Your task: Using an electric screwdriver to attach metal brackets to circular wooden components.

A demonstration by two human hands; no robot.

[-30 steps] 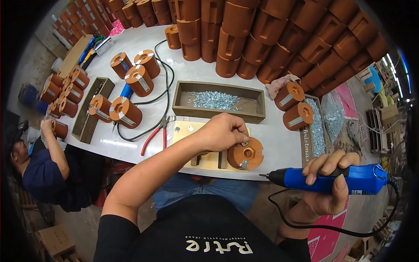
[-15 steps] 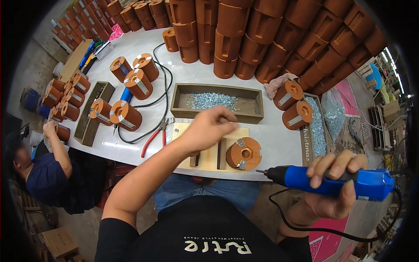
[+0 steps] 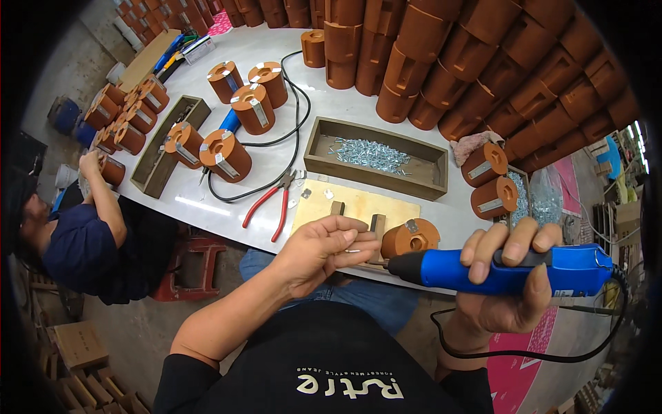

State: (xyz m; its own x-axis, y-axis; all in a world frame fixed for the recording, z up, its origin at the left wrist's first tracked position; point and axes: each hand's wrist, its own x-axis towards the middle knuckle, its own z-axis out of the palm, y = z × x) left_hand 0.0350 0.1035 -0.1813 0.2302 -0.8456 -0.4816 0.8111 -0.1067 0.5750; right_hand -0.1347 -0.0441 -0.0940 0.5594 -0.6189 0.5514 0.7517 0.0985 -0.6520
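My right hand [image 3: 510, 276] is wrapped round a blue electric screwdriver [image 3: 448, 268], whose black nose points left. Close to that nose is my left hand [image 3: 327, 252], palm turned up and fingers curled, with a small silvery screw [image 3: 352, 250] at the fingertips. Just beyond the two hands a reddish-brown wooden cylinder [image 3: 400, 238] with a central hole and a metal clip on its rim stands at the light wooden board [image 3: 317, 196]. Two dark blocks [image 3: 378, 225] are on the board. The screwdriver's tip is partly hidden near my left fingers.
A wooden tray [image 3: 321, 162] of screws lies behind the board, with red-handled pliers [image 3: 283, 200] to its left. Several finished-looking cylinders [image 3: 254, 110] and a black cable [image 3: 298, 127] are farther left. Tall stacks of cylinders [image 3: 400, 76] line the back. A co-worker [image 3: 79, 241] sits at left.
My left hand has come back from near the screw tray toward the screwdriver's nose and turned palm up. The screwdriver has moved slightly left. The whole view has shifted.
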